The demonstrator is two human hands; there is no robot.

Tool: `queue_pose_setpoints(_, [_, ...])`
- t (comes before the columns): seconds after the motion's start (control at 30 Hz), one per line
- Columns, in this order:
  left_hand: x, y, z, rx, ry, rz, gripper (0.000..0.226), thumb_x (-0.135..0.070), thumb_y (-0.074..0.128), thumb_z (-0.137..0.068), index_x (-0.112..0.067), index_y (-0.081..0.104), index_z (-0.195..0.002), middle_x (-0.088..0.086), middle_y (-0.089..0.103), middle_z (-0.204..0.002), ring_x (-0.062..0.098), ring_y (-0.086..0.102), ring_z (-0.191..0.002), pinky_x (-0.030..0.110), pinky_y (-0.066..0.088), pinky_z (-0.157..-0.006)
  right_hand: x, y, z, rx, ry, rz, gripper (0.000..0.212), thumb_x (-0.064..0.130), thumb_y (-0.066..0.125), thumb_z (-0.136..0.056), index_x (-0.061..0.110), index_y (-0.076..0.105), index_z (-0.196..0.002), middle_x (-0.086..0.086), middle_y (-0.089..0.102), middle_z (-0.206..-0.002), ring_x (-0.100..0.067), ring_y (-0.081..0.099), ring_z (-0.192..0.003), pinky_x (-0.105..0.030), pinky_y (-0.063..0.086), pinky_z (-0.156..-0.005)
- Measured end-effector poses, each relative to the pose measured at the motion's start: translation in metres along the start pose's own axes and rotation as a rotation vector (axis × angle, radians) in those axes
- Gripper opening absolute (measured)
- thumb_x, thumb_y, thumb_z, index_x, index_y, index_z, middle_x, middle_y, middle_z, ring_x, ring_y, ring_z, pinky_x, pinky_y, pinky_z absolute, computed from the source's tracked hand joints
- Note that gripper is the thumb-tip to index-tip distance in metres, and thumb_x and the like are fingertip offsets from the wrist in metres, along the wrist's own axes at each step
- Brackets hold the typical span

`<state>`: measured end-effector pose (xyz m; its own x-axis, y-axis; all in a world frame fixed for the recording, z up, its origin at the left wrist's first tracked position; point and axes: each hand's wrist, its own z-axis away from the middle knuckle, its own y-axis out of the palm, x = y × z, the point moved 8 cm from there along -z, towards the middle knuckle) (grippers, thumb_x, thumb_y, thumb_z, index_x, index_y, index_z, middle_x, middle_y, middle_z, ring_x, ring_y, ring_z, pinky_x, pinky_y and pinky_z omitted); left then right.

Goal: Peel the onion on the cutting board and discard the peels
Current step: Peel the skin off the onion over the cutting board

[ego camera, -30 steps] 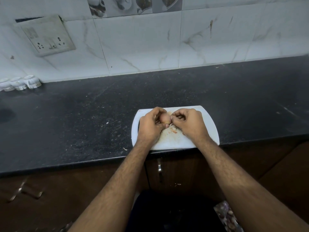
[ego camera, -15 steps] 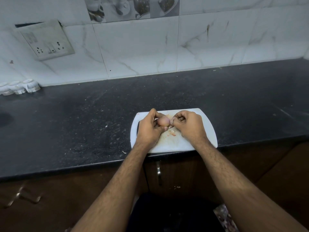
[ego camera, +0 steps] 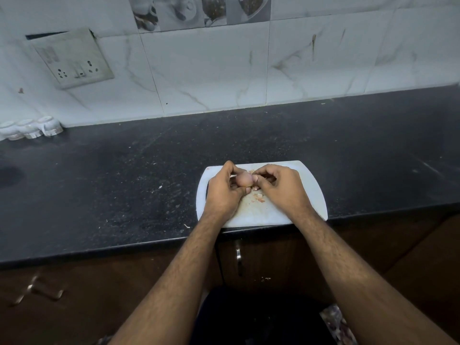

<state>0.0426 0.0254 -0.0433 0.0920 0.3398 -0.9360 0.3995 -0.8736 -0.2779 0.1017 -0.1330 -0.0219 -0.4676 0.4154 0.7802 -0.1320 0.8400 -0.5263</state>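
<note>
Pinkish onion (ego camera: 242, 180) half-hidden between left hand (ego camera: 222, 192) and right hand (ego camera: 281, 189).

Onion (ego camera: 242, 180) mostly hidden by curled fingers (ego camera: 267, 174); white jars (ego camera: 29, 128) cut by left edge, blurry

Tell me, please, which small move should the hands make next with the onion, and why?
Probably the right hand should pull its pinched bit of skin away from the onion, while the left hand holds it over the cutting board, where peel scraps already lie.
</note>
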Motion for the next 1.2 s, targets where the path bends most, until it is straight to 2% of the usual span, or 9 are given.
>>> queue_pose_setpoints(0.1, [0.0,0.0,0.0,0.0,-0.005,-0.008,0.035,0.005,0.084,-0.081,-0.017,0.061,-0.097,-0.004,0.077,-0.104,0.006,0.076,-0.094,0.027,0.062,-0.088,-0.001,0.0,0.0,0.008,0.009,0.002,0.014,0.024,0.078,-0.09,0.023,0.08,-0.104,0.017,0.076,-0.087,0.01,0.068,-0.082,-0.003,0.048,-0.071])
queue_pose_setpoints(0.23, [-0.004,0.001,0.0,0.004,0.026,-0.066,0.033,0.002,0.085,-0.082,-0.017,0.061,-0.095,-0.009,0.076,-0.102,0.0,0.073,-0.092,0.02,0.059,-0.085,-0.002,0.0,0.001,0.026,0.029,-0.01,0.017,0.025,0.079,-0.09,0.021,0.081,-0.107,0.016,0.077,-0.089,0.008,0.069,-0.082,-0.005,0.049,-0.071])
queue_pose_setpoints(0.4, [-0.009,0.001,0.001,0.016,0.073,-0.129,0.033,0.003,0.083,-0.083,-0.017,0.058,-0.092,-0.009,0.074,-0.104,0.006,0.072,-0.098,0.019,0.057,-0.087,-0.005,0.0,0.002,0.033,0.048,-0.064,0.013,0.024,0.079,-0.09,0.02,0.082,-0.102,0.021,0.07,-0.072,0.012,0.065,-0.062,-0.006,0.044,-0.046])
queue_pose_setpoints(0.5, [-0.011,0.003,0.001,0.028,0.085,-0.129,0.041,0.006,0.082,-0.082,-0.025,0.055,-0.087,-0.008,0.073,-0.105,0.01,0.072,-0.101,0.02,0.057,-0.09,-0.007,-0.001,0.002,0.029,0.075,-0.076,0.012,0.025,0.08,-0.089,0.02,0.082,-0.1,0.017,0.072,-0.071,0.007,0.065,-0.057,-0.014,0.045,-0.039])
queue_pose_setpoints(0.67, [-0.01,0.003,0.001,0.036,0.084,-0.118,0.044,0.006,0.082,-0.083,-0.028,0.054,-0.086,-0.01,0.073,-0.106,0.008,0.072,-0.102,0.019,0.057,-0.091,-0.007,0.001,0.001,0.027,0.088,-0.043,0.013,0.022,0.08,-0.089,0.018,0.081,-0.101,0.014,0.073,-0.071,0.008,0.063,-0.054,-0.008,0.043,-0.043])
queue_pose_setpoints(0.8, [-0.008,0.003,0.001,0.048,0.071,-0.092,0.039,0.005,0.082,-0.083,-0.024,0.056,-0.088,-0.007,0.074,-0.109,0.013,0.072,-0.106,0.031,0.059,-0.097,-0.004,0.0,0.002,0.024,0.093,0.01,0.013,0.023,0.079,-0.09,0.018,0.081,-0.102,0.009,0.074,-0.072,0.005,0.065,-0.055,-0.015,0.046,-0.041])
queue_pose_setpoints(0.87, [-0.007,0.003,0.0,0.053,0.066,-0.083,0.041,0.004,0.082,-0.083,-0.026,0.056,-0.088,-0.006,0.074,-0.109,0.013,0.072,-0.106,0.033,0.059,-0.098,-0.002,-0.001,0.002,0.02,0.083,0.032,0.012,0.023,0.079,-0.089,0.019,0.08,-0.101,0.009,0.075,-0.075,0.002,0.068,-0.06,-0.017,0.051,-0.046])
queue_pose_setpoints(1.0, [-0.006,0.005,0.0,0.07,0.062,-0.071,0.041,0.005,0.079,-0.085,-0.028,0.056,-0.091,-0.004,0.074,-0.112,0.012,0.072,-0.108,0.032,0.057,-0.101,0.005,-0.001,0.003,0.005,0.045,0.101,0.004,0.021,0.079,-0.087,0.019,0.078,-0.091,0.008,0.074,-0.074,-0.007,0.069,-0.066,-0.021,0.057,-0.062])
queue_pose_setpoints(1.2, [-0.008,0.006,0.0,0.086,0.073,-0.04,0.041,0.005,0.079,-0.086,-0.029,0.057,-0.091,-0.005,0.074,-0.112,0.007,0.071,-0.107,0.024,0.057,-0.097,-0.002,-0.002,0.003,-0.012,0.094,0.073,0.003,0.021,0.078,-0.088,0.02,0.074,-0.088,0.008,0.073,-0.072,-0.003,0.066,-0.062,-0.016,0.053,-0.058])
